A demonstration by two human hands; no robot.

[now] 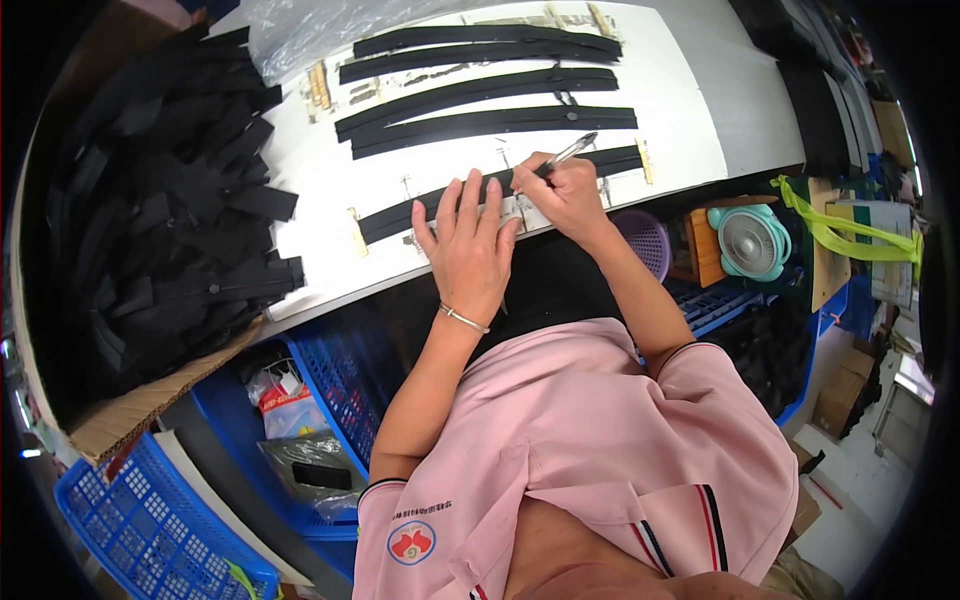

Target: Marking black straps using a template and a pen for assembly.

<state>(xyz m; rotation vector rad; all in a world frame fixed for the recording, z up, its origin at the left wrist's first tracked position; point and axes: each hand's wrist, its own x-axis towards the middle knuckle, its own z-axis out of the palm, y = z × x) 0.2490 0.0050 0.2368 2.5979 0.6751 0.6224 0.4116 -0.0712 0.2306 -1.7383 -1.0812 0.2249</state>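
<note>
A long black fabric strip (pixel 385 222) lies across the near edge of a white board (pixel 685 110), between two yellowish tape marks. My left hand (pixel 470 250) rests flat on the strip with its fingers stretched out and somewhat apart. Just to the right, my right hand (pixel 572 200) is closed round a clear-barrelled pen (pixel 577 147). The pen's upper end slants up to the right, while its tip points down at the strip's near side, partly hidden by my fingers. Beyond my hands, several more black fabric strips (pixel 490 127) lie side by side on the board.
A heap of black fabric strips (pixel 165 200) fills a cardboard box (pixel 170 395) at the left. Clear plastic film (pixel 320 30) lies at the far edge. Below stand blue crates (pixel 345 385). Right of my arm are a purple basket (pixel 642 243) and a turquoise fan (pixel 748 240).
</note>
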